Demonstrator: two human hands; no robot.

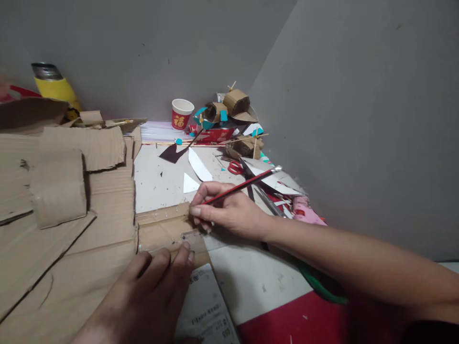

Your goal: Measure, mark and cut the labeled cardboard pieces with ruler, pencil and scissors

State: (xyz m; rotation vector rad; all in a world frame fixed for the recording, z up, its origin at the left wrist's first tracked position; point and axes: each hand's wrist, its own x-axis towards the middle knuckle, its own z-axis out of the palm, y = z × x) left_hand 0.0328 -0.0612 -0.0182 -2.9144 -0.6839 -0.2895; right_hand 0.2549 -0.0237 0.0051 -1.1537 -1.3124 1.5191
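My right hand (224, 210) is closed round a red and black pencil (244, 184), which slants up to the right. The pencil's tip is hidden behind the fingers, over a strip of brown cardboard (158, 227). Across that strip lies a clear ruler (193, 237), mostly covered by my hands. My left hand (143, 291) rests palm down, its bent fingers slightly apart and pressing on the ruler and cardboard. Beside it lies a white printed label (208, 308), partly under the hand.
Large cardboard pieces (107, 205) pile up at left, near a yellow bottle (55, 86). Farther back stand a red and white paper cup (182, 114) and cardboard rolls (236, 101). Red-handled scissors (235, 167) and white paper scraps (199, 165) lie beyond my right hand. Grey walls rise behind.
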